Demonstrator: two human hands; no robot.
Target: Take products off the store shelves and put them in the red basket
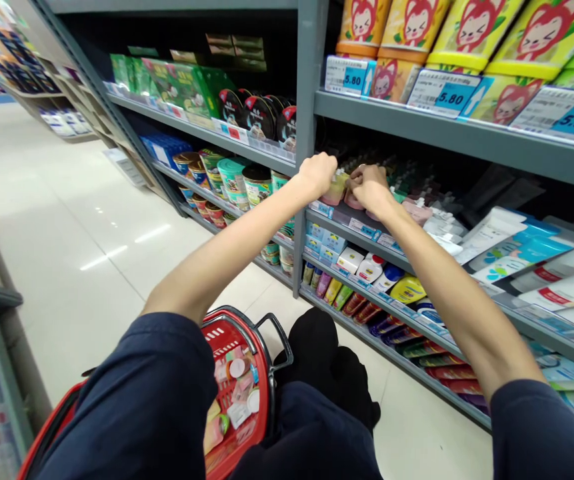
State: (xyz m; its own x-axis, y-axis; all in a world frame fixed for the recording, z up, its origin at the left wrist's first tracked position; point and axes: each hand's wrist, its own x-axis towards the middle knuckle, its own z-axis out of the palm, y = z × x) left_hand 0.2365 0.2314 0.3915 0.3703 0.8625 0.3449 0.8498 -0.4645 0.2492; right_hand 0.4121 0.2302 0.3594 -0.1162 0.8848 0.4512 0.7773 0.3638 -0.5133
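Both my arms reach into a middle shelf on the right. My left hand (318,175) is closed, its fingertips turned away from view, against a small yellow-and-pink bottle (335,191) with a pale spout near the shelf's front edge. Just right of it, my right hand (371,187) has its fingers bent and pressed together over a pinkish bottle (352,199), mostly covered by the fingers. Farther right along the same shelf lie pale pink spouted packs (417,212) and white spouted packs (443,227). Dark shadow hides the back of the row.
A red shopping basket (269,417) with several small items stands on the floor by my left side. A grey shelf post (307,133) rises beside my left hand. Overhead, a shelf edge (447,120) carries orange and yellow tubs. White tubes (561,280) lie at the right.
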